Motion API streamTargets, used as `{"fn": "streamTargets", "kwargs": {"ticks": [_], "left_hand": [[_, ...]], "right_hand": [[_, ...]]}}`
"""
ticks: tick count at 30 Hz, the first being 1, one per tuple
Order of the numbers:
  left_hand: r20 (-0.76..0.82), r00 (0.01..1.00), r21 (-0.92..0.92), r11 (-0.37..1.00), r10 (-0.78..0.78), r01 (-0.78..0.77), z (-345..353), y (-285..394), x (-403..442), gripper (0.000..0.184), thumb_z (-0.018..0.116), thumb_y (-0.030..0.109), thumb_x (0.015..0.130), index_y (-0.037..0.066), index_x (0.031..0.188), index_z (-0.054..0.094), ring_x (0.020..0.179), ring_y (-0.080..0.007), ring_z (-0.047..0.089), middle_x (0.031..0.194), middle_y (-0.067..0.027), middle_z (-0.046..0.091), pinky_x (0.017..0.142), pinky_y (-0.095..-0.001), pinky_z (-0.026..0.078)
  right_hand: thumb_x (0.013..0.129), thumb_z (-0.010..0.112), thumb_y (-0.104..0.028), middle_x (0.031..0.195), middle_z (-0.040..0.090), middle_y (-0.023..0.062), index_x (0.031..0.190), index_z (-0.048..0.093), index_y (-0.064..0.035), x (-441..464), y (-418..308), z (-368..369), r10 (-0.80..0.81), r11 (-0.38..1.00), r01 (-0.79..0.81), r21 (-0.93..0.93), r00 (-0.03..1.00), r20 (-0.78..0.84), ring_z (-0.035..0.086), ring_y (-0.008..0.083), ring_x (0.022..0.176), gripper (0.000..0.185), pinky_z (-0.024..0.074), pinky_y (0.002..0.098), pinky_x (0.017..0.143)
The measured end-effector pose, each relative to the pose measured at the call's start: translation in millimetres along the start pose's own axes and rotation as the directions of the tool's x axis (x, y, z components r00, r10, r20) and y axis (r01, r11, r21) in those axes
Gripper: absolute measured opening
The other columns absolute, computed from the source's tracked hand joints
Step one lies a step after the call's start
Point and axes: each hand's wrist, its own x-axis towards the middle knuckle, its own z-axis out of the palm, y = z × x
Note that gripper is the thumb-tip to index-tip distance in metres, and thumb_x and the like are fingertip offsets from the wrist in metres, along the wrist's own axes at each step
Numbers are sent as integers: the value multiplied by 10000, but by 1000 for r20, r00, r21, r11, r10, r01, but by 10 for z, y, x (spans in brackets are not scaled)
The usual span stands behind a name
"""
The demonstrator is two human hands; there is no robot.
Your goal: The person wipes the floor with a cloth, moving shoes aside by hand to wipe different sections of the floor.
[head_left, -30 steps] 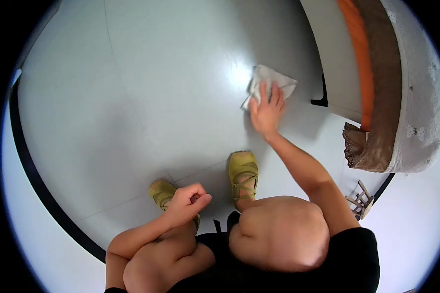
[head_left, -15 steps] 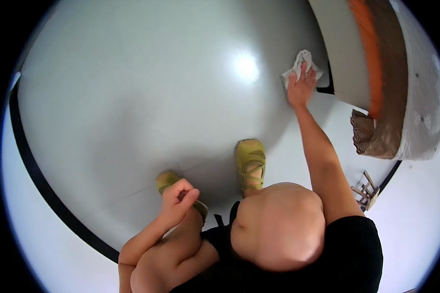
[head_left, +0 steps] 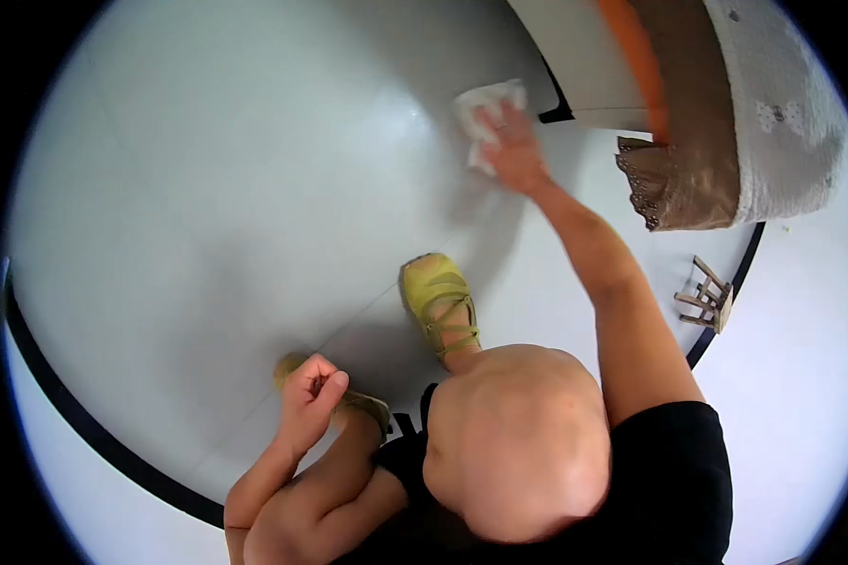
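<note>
Stretched out over the pale grey floor (head_left: 254, 169), my right hand (head_left: 511, 149) presses down on a crumpled white cloth (head_left: 480, 99). Its fingers lie spread over the cloth and are a little blurred. The cloth is flat against the floor, left of the black foot of a bed or piece of furniture. My left hand (head_left: 309, 400) is curled in a loose fist above my left shin, and nothing shows in it. Below it, a yellow-green shoe (head_left: 290, 365) is partly hidden; the other shoe (head_left: 435, 287) is in full view.
At the upper right stands a bed-like piece of furniture (head_left: 593, 66) with an orange strip, a brown ruffled cover (head_left: 692, 184) and a white quilted spread (head_left: 786, 122). A small wooden stool (head_left: 711, 297) is at the right by the wall. A black baseboard (head_left: 75, 400) curves along the left.
My right hand and the cloth have moved left across the floor, away from the furniture. The whole view has shifted somewhat, bringing the stool further into sight. My left hand keeps its fist.
</note>
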Motion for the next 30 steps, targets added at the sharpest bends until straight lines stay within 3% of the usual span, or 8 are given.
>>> {"fn": "streamTargets", "kwargs": {"ticks": [3,8,11,17,19,21,26,30], "left_hand": [[-39,999,-32,999,2,-3,-36,-78,-37,182,586,115,900,65,747,501,593,-12,344,645,75,426,528,-198,296],[-88,996,-59,998,13,-18,9,-87,-29,186,588,114,896,68,739,500,591,-14,342,643,75,422,526,-200,292],[-91,995,-34,998,45,-48,15,-23,4,186,590,110,890,65,735,500,589,-15,343,641,73,420,524,-201,293],[-69,997,-35,999,33,-35,-13,-66,53,179,591,109,884,59,737,502,583,-15,342,639,73,418,517,-206,292],[-59,998,-35,999,24,-26,-15,-96,78,179,591,109,884,57,738,501,581,-15,342,639,73,417,515,-207,290],[-49,999,8,1000,19,-18,-20,-60,101,178,592,111,884,55,741,502,585,-17,345,641,71,418,519,-206,292],[-38,999,10,1000,22,-22,-47,-34,75,177,594,119,887,51,750,507,589,-22,349,637,68,419,522,-209,295],[-50,999,-4,1000,7,-8,-45,-55,62,179,597,127,889,50,753,509,589,-25,355,637,64,426,521,-209,297]], "right_hand": [[859,551,-251,1466,304,180,1386,415,-121,-57,81,69,310,899,-269,346,949,-66,228,370,1383,559,188,501,1124],[892,503,-181,1460,300,226,1368,418,-90,-152,-906,-174,151,824,-160,544,987,62,234,384,1381,492,220,431,1127],[919,477,-213,1449,354,181,1358,446,-96,-236,-1116,-397,316,610,-276,743,944,90,380,406,1295,455,332,423,1069],[969,410,-297,1062,627,240,1191,535,58,-802,-871,-692,894,92,-732,675,360,267,598,272,940,436,454,349,842],[959,408,-233,1254,533,268,1315,442,25,-918,-517,-589,911,63,-774,630,302,281,535,382,1140,441,393,367,986],[957,407,-290,1330,472,254,1376,391,-5,-957,-125,-89,932,327,-726,605,353,-80,429,400,1247,507,305,436,1056],[943,371,-396,1499,250,206,1456,311,-139,-489,253,171,901,401,-884,240,428,70,153,392,1399,576,93,572,1104],[941,392,-380,1525,200,176,1458,321,-191,-553,-258,301,829,524,-775,353,559,-6,155,427,1388,555,82,585,1102]]}}
